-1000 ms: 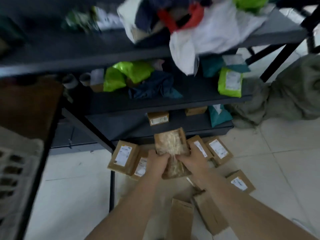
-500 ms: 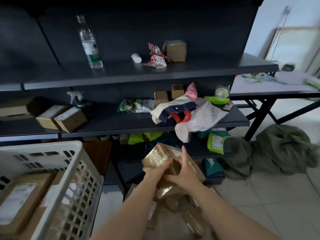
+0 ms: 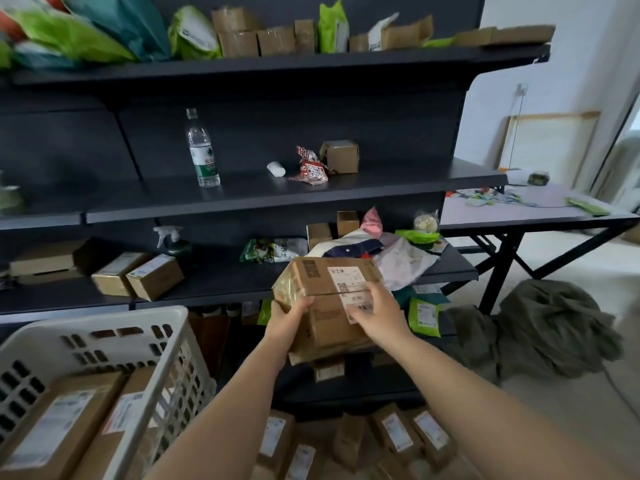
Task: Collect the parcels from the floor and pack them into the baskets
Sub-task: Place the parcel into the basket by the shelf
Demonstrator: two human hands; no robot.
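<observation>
Both hands hold a stack of parcels (image 3: 329, 306) up in front of the shelving, centre of view, well above the floor. Left hand (image 3: 289, 318) grips the stack's near-left corner, fingers curled under and thumb on top. Right hand (image 3: 379, 315) sits on the right side, fingers curled over the top face and covering part of the white shipping label. The stack sits between the two palms, clamped from both sides.

The top parcel is a brown cardboard box, flat and rectangular, with a printed code square and a white label with barcode. Its left end looks shiny, like clear tape or film wrap. More cardboard shows beneath it; how many parcels are in the stack, cannot tell.

White plastic basket (image 3: 104, 332) at near left, a rigid lattice with slotted walls, already holds flat brown boxes (image 3: 62, 427) with white labels. More labelled cardboard parcels on the floor (image 3: 394, 434) lie near, under the arms.

Dark metal shelf unit (image 3: 277, 188) behind: clear plastic water bottle (image 3: 202, 150), small cardboard cube, crinkled red-white wrapper, green and teal soft mailer bags on top. Crumpled grey-green cloth (image 3: 554, 323) on the floor at right.
</observation>
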